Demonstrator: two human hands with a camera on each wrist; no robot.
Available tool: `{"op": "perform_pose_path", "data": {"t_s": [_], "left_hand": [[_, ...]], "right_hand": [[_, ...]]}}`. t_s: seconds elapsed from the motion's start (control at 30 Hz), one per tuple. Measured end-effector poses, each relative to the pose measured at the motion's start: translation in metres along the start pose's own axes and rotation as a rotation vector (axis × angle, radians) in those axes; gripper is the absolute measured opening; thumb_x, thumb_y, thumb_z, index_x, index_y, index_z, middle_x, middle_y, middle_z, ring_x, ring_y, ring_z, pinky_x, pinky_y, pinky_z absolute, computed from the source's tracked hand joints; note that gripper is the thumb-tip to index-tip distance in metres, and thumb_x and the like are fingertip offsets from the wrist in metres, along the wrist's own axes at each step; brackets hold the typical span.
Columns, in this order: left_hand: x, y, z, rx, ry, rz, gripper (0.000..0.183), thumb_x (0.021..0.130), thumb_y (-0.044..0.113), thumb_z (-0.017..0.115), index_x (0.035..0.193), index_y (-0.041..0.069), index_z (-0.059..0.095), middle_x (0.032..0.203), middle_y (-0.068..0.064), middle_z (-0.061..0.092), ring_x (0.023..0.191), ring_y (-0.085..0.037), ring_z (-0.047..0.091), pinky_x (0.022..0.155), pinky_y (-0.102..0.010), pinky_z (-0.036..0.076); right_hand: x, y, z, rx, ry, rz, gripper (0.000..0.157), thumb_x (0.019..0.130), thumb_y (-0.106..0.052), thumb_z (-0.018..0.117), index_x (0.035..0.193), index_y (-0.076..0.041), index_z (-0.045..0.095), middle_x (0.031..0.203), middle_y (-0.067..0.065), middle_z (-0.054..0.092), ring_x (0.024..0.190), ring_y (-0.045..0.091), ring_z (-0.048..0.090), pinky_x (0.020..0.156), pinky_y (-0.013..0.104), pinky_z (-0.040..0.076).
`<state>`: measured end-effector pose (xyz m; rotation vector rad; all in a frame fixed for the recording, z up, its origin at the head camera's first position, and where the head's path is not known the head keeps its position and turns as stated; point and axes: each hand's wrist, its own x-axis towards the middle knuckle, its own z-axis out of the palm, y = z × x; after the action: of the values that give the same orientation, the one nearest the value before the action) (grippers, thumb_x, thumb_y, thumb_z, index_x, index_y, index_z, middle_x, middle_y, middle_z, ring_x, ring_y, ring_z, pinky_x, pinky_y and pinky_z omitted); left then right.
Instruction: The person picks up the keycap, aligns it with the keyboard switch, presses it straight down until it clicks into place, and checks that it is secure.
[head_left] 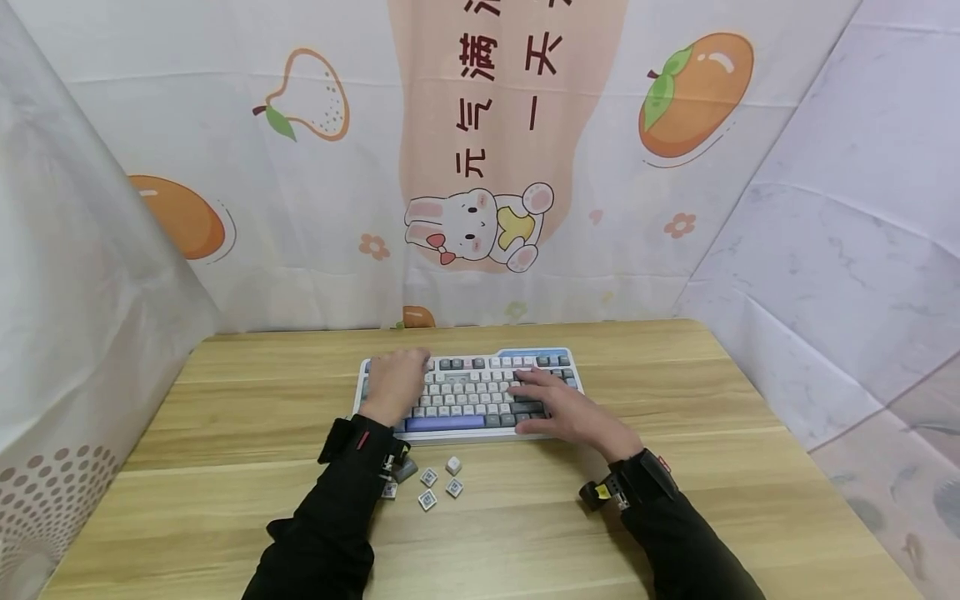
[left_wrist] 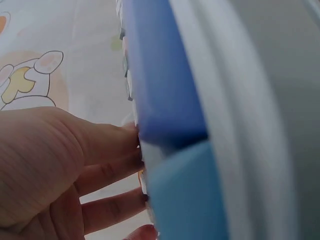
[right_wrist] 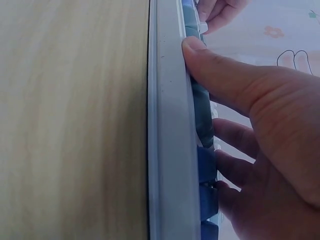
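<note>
A white-framed keyboard (head_left: 450, 437) with white and grey keys and a purple space bar lies on the table. Over its upper left part, my left hand (head_left: 395, 385) bends its fingers down at the keys. In the right wrist view, those left fingers (right_wrist: 222, 17) appear to pinch a small white keycap (right_wrist: 203, 27) at the key row; the hand hides most of the contact. My right hand (head_left: 566, 408) rests spread on the right side of the keyboard, thumb (right_wrist: 195, 50) by the front edge and fingertips on the keys.
Several loose keycaps (head_left: 427, 499) lie on the wooden table (head_left: 525, 533) in front of the keyboard. A darker, wider keycap (head_left: 405, 470) is beside the left wrist strap. A printed curtain (head_left: 315, 217) hangs behind the table.
</note>
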<state>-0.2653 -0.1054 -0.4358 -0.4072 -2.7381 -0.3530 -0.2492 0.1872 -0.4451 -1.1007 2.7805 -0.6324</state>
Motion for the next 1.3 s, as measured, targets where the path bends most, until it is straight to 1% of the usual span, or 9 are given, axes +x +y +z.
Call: {"op": "perform_pose_path", "data": {"t_s": [0.3,0.4,0.57,0.7,0.83,0.9,0.97,1.17,1.3], "left_hand": [[-0.001,-0.007,0.001,-0.003,0.068,0.033,0.008,0.087,0.009,0.065,0.082,0.008,0.072,0.065,-0.006,0.063,0.049,-0.016,0.048,0.046,-0.030,0.029],[-0.002,-0.009,0.000,-0.012,0.072,0.029,0.005,0.085,0.009,0.068,0.086,0.008,0.073,0.070,-0.006,0.067,0.053,-0.017,0.054,0.046,-0.030,0.034],[-0.004,-0.012,-0.002,-0.039,0.066,0.013,0.014,0.084,0.011,0.070,0.096,0.007,0.073,0.082,-0.008,0.071,0.064,-0.020,0.063,0.052,-0.033,0.046],[-0.003,-0.011,-0.002,-0.018,0.095,0.016,0.013,0.081,0.010,0.072,0.094,0.009,0.075,0.082,-0.007,0.072,0.067,-0.021,0.064,0.055,-0.035,0.049],[0.002,-0.003,0.001,0.049,0.130,0.054,0.006,0.081,0.009,0.071,0.084,0.011,0.075,0.073,-0.004,0.070,0.059,-0.018,0.061,0.049,-0.035,0.047],[0.004,0.003,0.003,0.101,0.121,0.072,0.009,0.083,0.007,0.067,0.077,0.012,0.073,0.067,-0.004,0.067,0.055,-0.018,0.058,0.046,-0.036,0.045],[0.006,0.008,0.004,0.146,0.086,0.066,0.013,0.085,0.006,0.064,0.077,0.011,0.072,0.066,-0.005,0.066,0.056,-0.020,0.057,0.049,-0.038,0.045],[0.006,0.011,0.005,0.221,-0.062,-0.014,0.016,0.091,0.008,0.057,0.096,0.011,0.073,0.089,-0.009,0.069,0.080,-0.028,0.062,0.073,-0.050,0.046],[0.006,0.007,0.003,0.227,-0.054,-0.010,0.016,0.089,0.006,0.059,0.093,0.013,0.074,0.086,-0.008,0.069,0.076,-0.026,0.062,0.068,-0.046,0.047]], "right_hand": [[0.006,0.000,0.004,-0.006,0.006,-0.007,0.062,0.084,-0.042,0.066,0.136,-0.012,0.052,0.150,0.016,0.033,0.137,0.038,0.023,0.106,0.052,0.025],[0.007,-0.001,0.005,-0.004,0.005,-0.008,0.062,0.084,-0.042,0.066,0.137,-0.012,0.052,0.150,0.016,0.033,0.137,0.038,0.023,0.106,0.052,0.026],[0.009,-0.002,0.006,0.002,0.006,-0.018,0.062,0.084,-0.042,0.067,0.136,-0.012,0.052,0.149,0.016,0.034,0.137,0.038,0.024,0.106,0.052,0.027],[0.009,-0.001,0.006,0.002,0.012,-0.025,0.062,0.085,-0.043,0.066,0.137,-0.012,0.052,0.150,0.016,0.033,0.137,0.038,0.023,0.106,0.052,0.026],[0.003,0.003,0.004,-0.001,0.030,-0.005,0.063,0.084,-0.043,0.067,0.136,-0.011,0.053,0.149,0.017,0.035,0.137,0.039,0.025,0.105,0.053,0.027],[-0.001,0.005,0.002,0.002,0.035,0.009,0.063,0.083,-0.042,0.068,0.135,-0.011,0.054,0.148,0.017,0.036,0.136,0.039,0.026,0.105,0.054,0.028],[-0.003,0.006,0.002,0.002,0.033,0.014,0.063,0.083,-0.043,0.068,0.135,-0.011,0.053,0.148,0.017,0.036,0.136,0.040,0.026,0.105,0.054,0.028],[-0.001,0.004,0.003,0.028,0.023,-0.010,0.062,0.084,-0.040,0.067,0.137,-0.010,0.052,0.148,0.019,0.035,0.136,0.041,0.025,0.105,0.055,0.027],[0.002,0.003,0.003,0.026,0.030,-0.018,0.062,0.084,-0.040,0.067,0.136,-0.010,0.052,0.147,0.019,0.036,0.136,0.041,0.026,0.105,0.054,0.027]]}}
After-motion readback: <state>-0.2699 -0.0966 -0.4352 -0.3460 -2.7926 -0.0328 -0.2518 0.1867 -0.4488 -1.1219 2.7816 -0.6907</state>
